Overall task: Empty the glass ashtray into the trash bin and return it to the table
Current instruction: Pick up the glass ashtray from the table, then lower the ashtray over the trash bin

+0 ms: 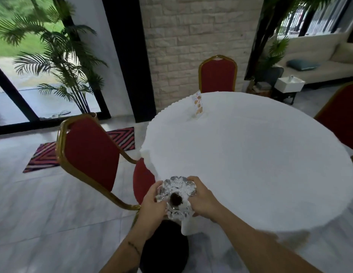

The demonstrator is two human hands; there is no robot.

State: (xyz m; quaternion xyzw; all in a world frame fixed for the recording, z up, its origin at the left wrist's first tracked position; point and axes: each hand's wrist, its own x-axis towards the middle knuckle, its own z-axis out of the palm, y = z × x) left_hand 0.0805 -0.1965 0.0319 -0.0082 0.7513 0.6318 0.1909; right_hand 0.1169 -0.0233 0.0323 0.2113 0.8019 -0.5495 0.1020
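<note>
Left hand (152, 203) and right hand (203, 198) both clasp a cut-glass ashtray (176, 196) by its opposite sides, at the near left edge of a round, white-clothed table (250, 164). Whether it rests on the cloth or is raised is unclear. A dark clump of ash sits in its bowl. It looks heavy, rigid, slick and breakable, so gripping the thick rim seems safest. A black trash bin (163, 247) stands directly below, and a red chair (91, 152) to the left.

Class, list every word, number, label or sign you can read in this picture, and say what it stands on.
No text can be read.
The upright card on the white round table shows orange pictures; any print on it is too small and blurred to read.
The glass ashtray bears no label.
</note>
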